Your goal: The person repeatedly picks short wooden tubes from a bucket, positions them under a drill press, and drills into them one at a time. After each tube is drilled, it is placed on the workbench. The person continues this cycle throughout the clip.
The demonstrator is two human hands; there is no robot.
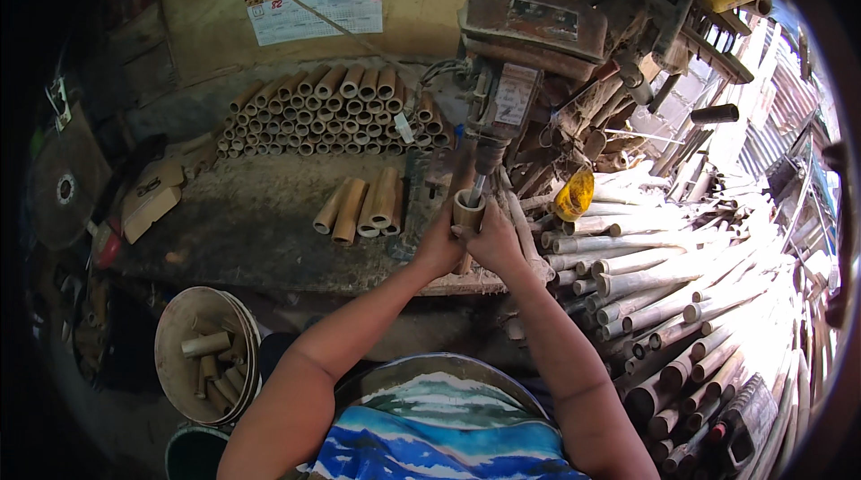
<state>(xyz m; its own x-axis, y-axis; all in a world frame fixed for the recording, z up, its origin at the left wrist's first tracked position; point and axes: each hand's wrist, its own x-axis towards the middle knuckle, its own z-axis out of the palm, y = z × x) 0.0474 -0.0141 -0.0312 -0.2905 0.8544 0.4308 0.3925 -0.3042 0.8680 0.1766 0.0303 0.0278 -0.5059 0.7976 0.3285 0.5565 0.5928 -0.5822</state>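
Note:
Both my hands are closed around a short bamboo tube, held upright under the drill press. My left hand grips it from the left and my right hand from the right, thumbs meeting at the front. The drill press's metal bit reaches down to the tube's open top; how deep it goes inside I cannot tell. Left of my hands, several cut bamboo tubes lie on the workbench.
A large stack of bamboo tubes stands along the wall. Long bamboo poles crowd the right side, beside a yellow container. A white bucket with bamboo pieces is at lower left, and a round disc at far left.

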